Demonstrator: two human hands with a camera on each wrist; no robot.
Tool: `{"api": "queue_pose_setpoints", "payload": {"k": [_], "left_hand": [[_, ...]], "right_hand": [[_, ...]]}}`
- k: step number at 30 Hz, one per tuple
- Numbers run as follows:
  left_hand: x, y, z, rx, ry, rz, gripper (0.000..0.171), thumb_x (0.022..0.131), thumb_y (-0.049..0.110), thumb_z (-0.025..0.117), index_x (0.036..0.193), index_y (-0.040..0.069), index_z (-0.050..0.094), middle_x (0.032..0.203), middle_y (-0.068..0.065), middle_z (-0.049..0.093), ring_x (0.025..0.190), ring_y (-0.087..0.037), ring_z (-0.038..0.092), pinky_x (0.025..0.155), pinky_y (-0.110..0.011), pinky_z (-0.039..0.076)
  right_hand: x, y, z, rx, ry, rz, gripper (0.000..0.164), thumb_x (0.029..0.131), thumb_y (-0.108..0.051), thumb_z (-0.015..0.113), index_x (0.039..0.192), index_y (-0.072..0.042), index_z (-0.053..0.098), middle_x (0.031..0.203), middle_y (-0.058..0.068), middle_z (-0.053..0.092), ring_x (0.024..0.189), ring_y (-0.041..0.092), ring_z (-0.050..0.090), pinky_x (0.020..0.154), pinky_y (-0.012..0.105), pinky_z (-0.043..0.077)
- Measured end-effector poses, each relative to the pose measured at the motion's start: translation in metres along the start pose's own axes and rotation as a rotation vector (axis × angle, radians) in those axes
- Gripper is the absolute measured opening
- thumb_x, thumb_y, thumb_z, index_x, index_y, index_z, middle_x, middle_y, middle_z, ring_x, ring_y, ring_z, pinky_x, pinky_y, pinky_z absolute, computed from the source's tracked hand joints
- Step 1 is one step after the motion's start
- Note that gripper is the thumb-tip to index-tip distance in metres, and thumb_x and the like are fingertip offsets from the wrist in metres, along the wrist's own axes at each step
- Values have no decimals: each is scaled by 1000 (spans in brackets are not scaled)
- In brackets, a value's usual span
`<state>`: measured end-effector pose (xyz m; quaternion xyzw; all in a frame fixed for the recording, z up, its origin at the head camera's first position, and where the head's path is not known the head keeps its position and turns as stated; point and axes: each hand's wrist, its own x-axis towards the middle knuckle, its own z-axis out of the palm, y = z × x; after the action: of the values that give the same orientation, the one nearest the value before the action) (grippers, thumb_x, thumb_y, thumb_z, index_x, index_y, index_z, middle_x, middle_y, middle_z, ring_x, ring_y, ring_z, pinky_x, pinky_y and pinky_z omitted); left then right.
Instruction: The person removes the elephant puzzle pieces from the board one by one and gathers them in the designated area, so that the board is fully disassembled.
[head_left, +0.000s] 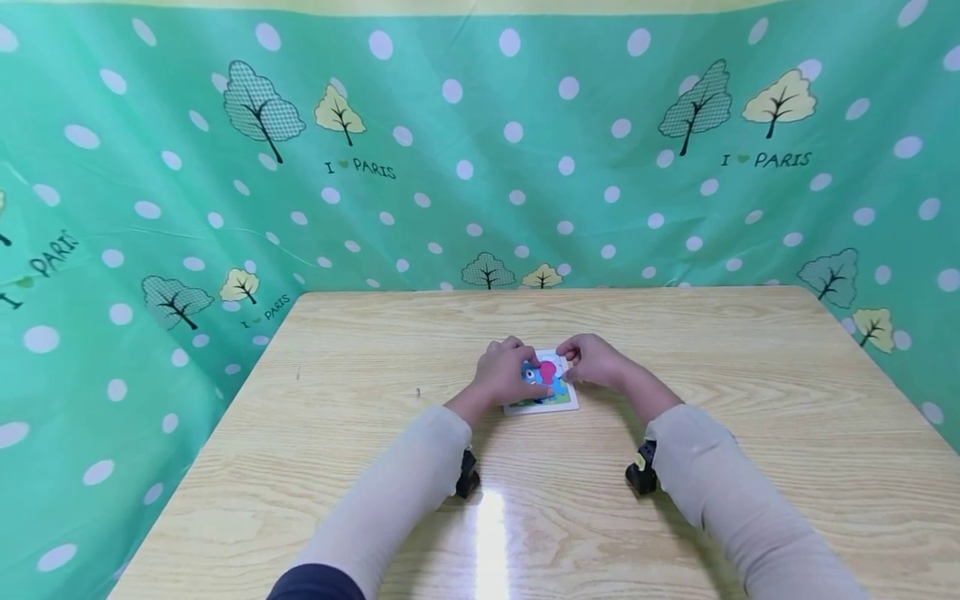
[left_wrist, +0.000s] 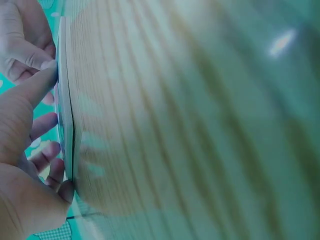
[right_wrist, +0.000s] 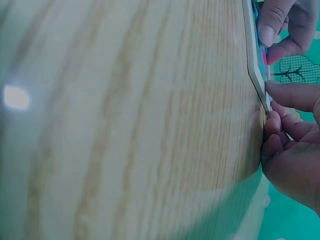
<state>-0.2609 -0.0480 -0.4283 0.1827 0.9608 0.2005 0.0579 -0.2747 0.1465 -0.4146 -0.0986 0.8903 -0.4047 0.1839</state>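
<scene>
A green dotted curtain (head_left: pixel 487 192) backs the wood-grained table (head_left: pixel 337 467). Two pale sleeves (head_left: pixel 397 483) reach over it. The left hand (head_left: pixel 504 372) spreads across a small picture board (head_left: pixel 562 399) on the tabletop; the right hand (head_left: pixel 600 363) touches its right edge, fingers bent, any pinch impossible to tell.

Behind and beside the pale, wood-grained bench (head_left: pixel 285 450) we see green, white-dotted cloth (head_left: pixel 487 200) printed with yellow trees (head_left: pixel 780 102).
</scene>
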Motion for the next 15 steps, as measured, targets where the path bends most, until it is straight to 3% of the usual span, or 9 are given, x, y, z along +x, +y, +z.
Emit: {"api": "queue_pose_setpoints", "payload": {"k": [7, 15], "left_hand": [[-1, 2, -2, 22, -2, 3, 49, 76, 56, 77, 109, 21, 69, 122, -1, 52, 103, -21, 43, 85, -34, 40], [1, 2, 0, 37, 6, -11, 41, 82, 56, 72, 106, 23, 69, 120, 0, 52, 101, -20, 43, 81, -32, 40]], "right_hand": [[2, 2, -1, 63, 3, 6, 42, 87, 4, 65, 127, 8, 53, 110, 15, 52, 102, 26, 46, 90, 36, 43], [2, 1, 1, 73, 54, 22, 31, 92, 3, 57, 123, 6, 58, 111, 16, 58, 102, 27, 53, 91, 36, 47]]}}
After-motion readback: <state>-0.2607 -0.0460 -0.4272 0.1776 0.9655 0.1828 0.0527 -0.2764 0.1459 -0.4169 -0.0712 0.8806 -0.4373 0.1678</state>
